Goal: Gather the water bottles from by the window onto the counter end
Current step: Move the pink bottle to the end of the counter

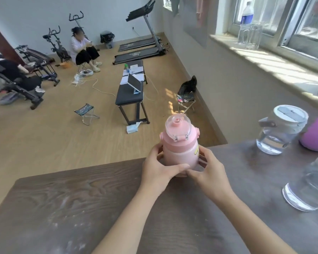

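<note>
A pink water bottle point(179, 143) with a clear domed lid stands upright near the far edge of the dark wood counter point(72, 202). My left hand point(158, 167) and my right hand point(207, 169) both wrap around its lower body. To the right on the counter stand a clear bottle with a grey lid point(281, 129), a purple bottle point(316, 134) and a large clear bottle point(308, 187) at the frame edge. On the windowsill point(275, 59) remain a clear plastic bottle with a blue label point(245, 22) and a clear handled jug point(253, 36).
Beyond the counter the wooden floor holds a black bench point(130, 92) with papers and a tablet, two folding stools, treadmills and exercise bikes. A person sits on a stool point(84, 48) at the back. A dark object lies at the sill's right end.
</note>
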Motion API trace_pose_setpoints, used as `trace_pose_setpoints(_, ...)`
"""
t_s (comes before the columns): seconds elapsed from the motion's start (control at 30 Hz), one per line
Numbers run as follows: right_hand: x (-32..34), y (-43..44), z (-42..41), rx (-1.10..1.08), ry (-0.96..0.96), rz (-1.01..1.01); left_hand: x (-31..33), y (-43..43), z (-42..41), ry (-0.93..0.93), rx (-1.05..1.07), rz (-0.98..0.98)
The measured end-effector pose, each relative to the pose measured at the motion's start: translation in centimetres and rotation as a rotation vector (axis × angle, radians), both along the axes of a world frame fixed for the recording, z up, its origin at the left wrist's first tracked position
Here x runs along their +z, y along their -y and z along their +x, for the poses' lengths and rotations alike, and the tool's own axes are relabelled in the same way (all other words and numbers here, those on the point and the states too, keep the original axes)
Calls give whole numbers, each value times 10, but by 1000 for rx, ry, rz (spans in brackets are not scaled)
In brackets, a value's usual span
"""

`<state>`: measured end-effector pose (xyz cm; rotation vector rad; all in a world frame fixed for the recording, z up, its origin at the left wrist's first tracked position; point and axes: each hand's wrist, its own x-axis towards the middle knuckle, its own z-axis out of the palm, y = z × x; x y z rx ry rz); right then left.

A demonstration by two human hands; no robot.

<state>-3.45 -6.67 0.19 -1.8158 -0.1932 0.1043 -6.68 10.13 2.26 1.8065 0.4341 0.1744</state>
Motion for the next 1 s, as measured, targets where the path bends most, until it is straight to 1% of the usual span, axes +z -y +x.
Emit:
trace_pose_setpoints(0.17, 13, -115, -43, 183, -54, 34, 16, -114, -71, -12, 132, 49)
trace_pose_setpoints(0.37, 5, -261, -104, 336, -114, 41, 19, -247, -154, -46, 295, 91)
trace_pose_setpoints(0.57, 0, -376, -146, 455, -63, 6, 10, -350, -209, -42, 397, 76)
trace_pose_setpoints(0.77, -5, -440, -159, 510, -19, -50, -8, -416, -228, -35, 429, 4)
trace_pose_setpoints(1.0, -19, -465, -167, 488, -20, -133, -22, -444, -231, -51, 392, -32)
